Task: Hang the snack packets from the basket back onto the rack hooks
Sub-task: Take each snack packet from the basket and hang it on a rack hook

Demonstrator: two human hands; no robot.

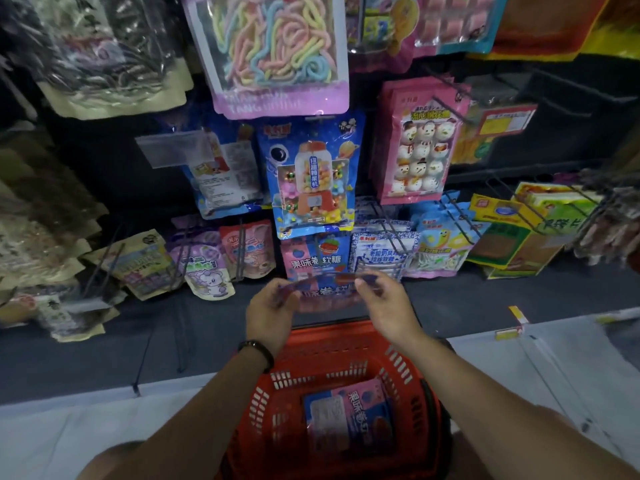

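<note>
One light, floppy snack packet [325, 292] is pinched at its top corners by the left hand [273, 306] and right hand [384, 303]; that sealed edge likely gives the best control.

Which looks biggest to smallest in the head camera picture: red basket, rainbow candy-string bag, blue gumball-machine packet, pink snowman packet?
1. red basket, though it is nearest the camera
2. rainbow candy-string bag
3. blue gumball-machine packet and pink snowman packet look alike

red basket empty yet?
Not empty. One pink-and-blue snack packet lies flat in the red basket; more beneath it cannot be told. The left hand and right hand pinch a second packet above.
</note>
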